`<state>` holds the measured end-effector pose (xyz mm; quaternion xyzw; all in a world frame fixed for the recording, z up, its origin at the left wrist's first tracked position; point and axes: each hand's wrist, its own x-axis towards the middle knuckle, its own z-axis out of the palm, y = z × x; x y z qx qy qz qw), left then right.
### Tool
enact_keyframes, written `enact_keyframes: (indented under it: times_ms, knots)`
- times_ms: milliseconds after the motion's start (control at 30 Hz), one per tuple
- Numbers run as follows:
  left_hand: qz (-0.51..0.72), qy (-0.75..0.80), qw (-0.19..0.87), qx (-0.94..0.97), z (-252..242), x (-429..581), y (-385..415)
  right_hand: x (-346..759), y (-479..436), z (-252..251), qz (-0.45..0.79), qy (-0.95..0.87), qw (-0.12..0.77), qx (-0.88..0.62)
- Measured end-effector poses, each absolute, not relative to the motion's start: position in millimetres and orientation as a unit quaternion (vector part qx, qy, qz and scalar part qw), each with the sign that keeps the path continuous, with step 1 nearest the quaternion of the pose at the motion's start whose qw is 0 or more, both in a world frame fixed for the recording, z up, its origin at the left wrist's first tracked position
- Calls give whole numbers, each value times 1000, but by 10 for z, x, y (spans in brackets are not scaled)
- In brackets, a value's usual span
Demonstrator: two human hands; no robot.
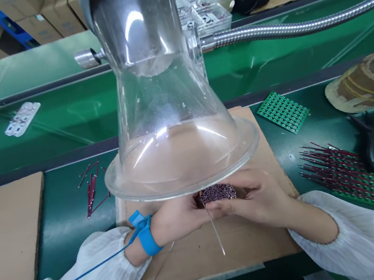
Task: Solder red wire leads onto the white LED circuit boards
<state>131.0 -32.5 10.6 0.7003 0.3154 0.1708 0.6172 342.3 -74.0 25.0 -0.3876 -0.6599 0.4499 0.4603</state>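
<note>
I read the centre as a glossy, smooth transparent fume funnel [167, 109], glass or plastic. Upper right: bright ribbed metal hose [297, 27]. Lower centre: rough-looking pin bundle [217, 193] on matt cardboard sheet [261, 242]. Lower right: matt white cloth sleeve [360, 230].

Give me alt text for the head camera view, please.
The left hand, wearing a blue wrist strap, and right hand hold a tight bundle of dark red pins over cardboard on a green bench, beneath a clear glass funnel.
</note>
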Motion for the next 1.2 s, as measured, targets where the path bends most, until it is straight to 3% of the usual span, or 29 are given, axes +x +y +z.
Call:
enact_keyframes:
  times_ms: [167,333,700,967,1200]
  knots:
    - [167,310,576,738,17,1245,-365,3399,-716,194,433,-686,450,-373]
    - [128,258,600,747,68,1213,-358,3409,-687,190,470,-699,428,-328]
    - [176,306,628,693,114,1281,-325,3395,-693,205,622,-534,453,-350]
    - [93,378,684,617,161,1239,-332,3461,-602,198,578,-505,430,-476]
    - [108,352,722,585,147,1231,-313,3484,-634,133,570,-539,418,-458]
